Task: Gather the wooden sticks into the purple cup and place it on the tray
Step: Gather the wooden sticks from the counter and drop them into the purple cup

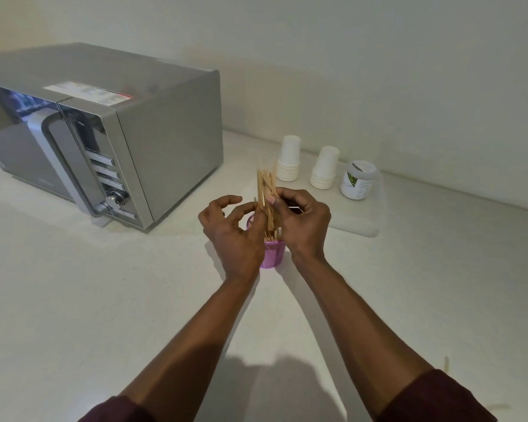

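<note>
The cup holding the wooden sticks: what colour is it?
Purple, slightly translucent cup; seen in the head view, the only one.

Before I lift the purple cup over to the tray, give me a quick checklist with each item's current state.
1. Sticks seated in the cup: not ok. The wooden sticks stand in the purple cup, with both hands on the bundle.
2. All sticks gathered: not ok. A stray stick lies on the counter near the right sleeve.
3. Grip on the cup itself: not ok. The right hand and left hand are on the sticks, not the cup.
4. Landing spot on the tray: ok, its near part is bare.
5. Obstacles on the tray: ok. The paper cup stacks and jar sit at the back.
</note>
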{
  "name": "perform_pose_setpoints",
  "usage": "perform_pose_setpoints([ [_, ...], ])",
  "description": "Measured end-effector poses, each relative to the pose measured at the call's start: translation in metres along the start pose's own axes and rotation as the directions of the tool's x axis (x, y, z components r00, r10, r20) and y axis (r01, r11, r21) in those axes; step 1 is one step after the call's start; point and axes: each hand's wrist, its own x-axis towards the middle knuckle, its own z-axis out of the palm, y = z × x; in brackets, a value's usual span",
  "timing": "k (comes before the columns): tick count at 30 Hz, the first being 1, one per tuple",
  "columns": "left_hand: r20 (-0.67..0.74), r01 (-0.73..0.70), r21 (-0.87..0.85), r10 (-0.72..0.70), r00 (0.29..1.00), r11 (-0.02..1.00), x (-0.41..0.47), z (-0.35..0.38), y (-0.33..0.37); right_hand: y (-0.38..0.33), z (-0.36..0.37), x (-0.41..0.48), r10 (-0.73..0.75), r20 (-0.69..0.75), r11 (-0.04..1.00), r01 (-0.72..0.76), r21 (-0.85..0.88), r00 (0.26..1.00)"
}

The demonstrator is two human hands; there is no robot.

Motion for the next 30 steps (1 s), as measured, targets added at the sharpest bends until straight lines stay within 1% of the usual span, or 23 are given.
perform_pose_setpoints([
  [2, 0.009, -0.021, 0.058, 0.021, 1.0, 0.998, -0.005, -0.003, -0.001, 0.005, -0.001, -0.004, 0.014, 0.006, 1.0, -0.014, 0.015, 1.0],
  [5, 0.017, 0.014, 0.086, -0.016, 1.0, 0.996, -0.009, -0.007, -0.001, 0.008, -0.002, -0.008, 0.043, 0.017, 0.998, -0.043, 0.054, 0.999],
  [9, 0.014, -0.036, 0.161, 0.034, 0.999, 0.986, -0.009, -0.01, -0.003, 0.008, -0.004, -0.01, 0.043, 0.004, 0.996, -0.043, 0.08, 0.999],
  [12, -0.005, -0.014, 0.184, 0.015, 1.0, 0.983, -0.007, -0.012, 0.001, 0.007, -0.006, -0.01, 0.049, -0.011, 0.994, -0.048, 0.093, 0.999],
  [17, -0.039, 0.064, 0.14, -0.06, 0.997, 0.988, 0.0, -0.015, 0.001, 0.001, -0.01, -0.008, 0.07, 0.024, 0.986, -0.073, 0.151, 0.997],
  [21, -0.104, 0.16, 0.059, -0.153, 0.983, 0.985, 0.012, -0.014, 0.002, 0.002, -0.023, -0.005, 0.065, 0.027, 0.988, -0.068, 0.141, 0.998],
  [24, -0.121, 0.218, -0.002, -0.217, 0.969, 0.976, 0.027, -0.013, 0.003, 0.008, -0.039, -0.004, 0.064, 0.029, 0.99, -0.067, 0.121, 0.998],
  [28, -0.157, 0.249, 0.026, -0.242, 0.957, 0.968, 0.046, -0.013, 0.008, 0.011, -0.06, -0.007, 0.097, -0.004, 0.984, -0.095, 0.153, 0.995],
  [29, -0.145, 0.236, 0.03, -0.23, 0.962, 0.971, 0.05, -0.013, 0.008, 0.011, -0.065, -0.009, 0.103, -0.017, 0.981, -0.098, 0.166, 0.995],
  [30, -0.1, 0.206, 0.042, -0.201, 0.975, 0.978, 0.054, -0.013, 0.01, 0.01, -0.072, -0.01, 0.102, -0.03, 0.98, -0.096, 0.176, 0.994],
])
